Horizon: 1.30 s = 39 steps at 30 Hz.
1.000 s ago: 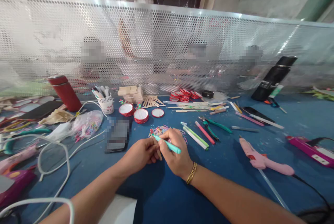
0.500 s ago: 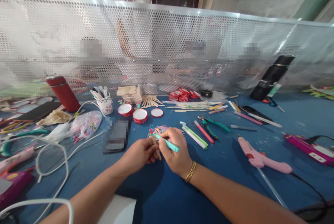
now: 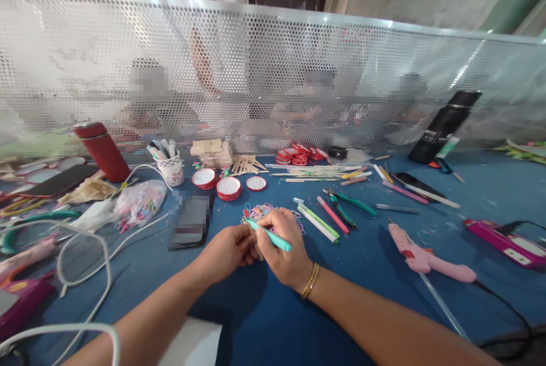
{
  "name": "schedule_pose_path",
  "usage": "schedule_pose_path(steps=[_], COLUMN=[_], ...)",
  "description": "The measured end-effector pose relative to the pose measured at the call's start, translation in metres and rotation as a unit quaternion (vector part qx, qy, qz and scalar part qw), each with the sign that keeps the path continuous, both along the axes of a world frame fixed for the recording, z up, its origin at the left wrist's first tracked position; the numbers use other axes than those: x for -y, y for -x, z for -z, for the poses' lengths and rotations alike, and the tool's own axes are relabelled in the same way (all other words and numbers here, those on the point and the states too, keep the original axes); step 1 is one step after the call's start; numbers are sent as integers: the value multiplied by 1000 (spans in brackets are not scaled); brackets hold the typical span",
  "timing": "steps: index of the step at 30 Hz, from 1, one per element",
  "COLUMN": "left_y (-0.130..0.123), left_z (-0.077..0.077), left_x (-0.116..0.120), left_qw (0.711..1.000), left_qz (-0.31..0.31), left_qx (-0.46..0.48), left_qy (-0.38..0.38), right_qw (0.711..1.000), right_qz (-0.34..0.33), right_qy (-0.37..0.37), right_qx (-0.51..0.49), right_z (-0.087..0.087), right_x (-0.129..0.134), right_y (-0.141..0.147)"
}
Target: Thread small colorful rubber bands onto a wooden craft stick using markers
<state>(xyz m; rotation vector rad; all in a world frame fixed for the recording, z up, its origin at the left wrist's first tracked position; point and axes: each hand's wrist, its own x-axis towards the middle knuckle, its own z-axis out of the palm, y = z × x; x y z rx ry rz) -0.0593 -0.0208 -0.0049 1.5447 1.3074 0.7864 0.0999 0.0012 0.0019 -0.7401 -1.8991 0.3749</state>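
My left hand (image 3: 230,247) pinches a wooden craft stick (image 3: 246,215); its red-coloured upper end shows, while my fingers cover most of the rest. In my right hand (image 3: 285,249), gripped like a pencil, is a turquoise marker (image 3: 275,238). The marker's tip lies at the stick, just below the red part; whether it touches I cannot tell. Both hands meet low over the table, in front of a pile of small coloured rubber bands (image 3: 261,212). A gold bracelet (image 3: 310,280) circles my right wrist.
Green and white pens (image 3: 318,223), a red pen (image 3: 333,215) and green-handled pliers (image 3: 341,206) lie right of my hands. Farther right is a pink glue gun (image 3: 426,255). A phone (image 3: 191,221) and white cable (image 3: 108,258) lie left. Round red-rimmed pieces (image 3: 229,188) stand behind.
My right hand has shifted slightly left, bringing the marker closer over the stick. Less of the stick shows, and its lower end is now hidden by my fingers.
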Motion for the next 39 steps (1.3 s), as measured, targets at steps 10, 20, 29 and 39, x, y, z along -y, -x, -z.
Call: schedule_pose_path(steps=[10,20,29,39], left_y=[0,-2,-1,-2], left_z=[1,-2,2,-1], left_x=[-1,0,-1,0], left_qw=[1000,999,1000,1000], left_qz=[-3,-6,-6,-5], left_qx=[2,15,9,11], left_qy=[10,39,14,29], right_qw=[1000,1000,1000,1000], right_qz=[6,21,-7,23], right_qy=[-7,-5,-10,7], right_qx=[-7,-9,-2,-13], right_z=[-1,1,-1,0], right_x=[1,-2,1,-2], right_y=[-1,-2,0,-2])
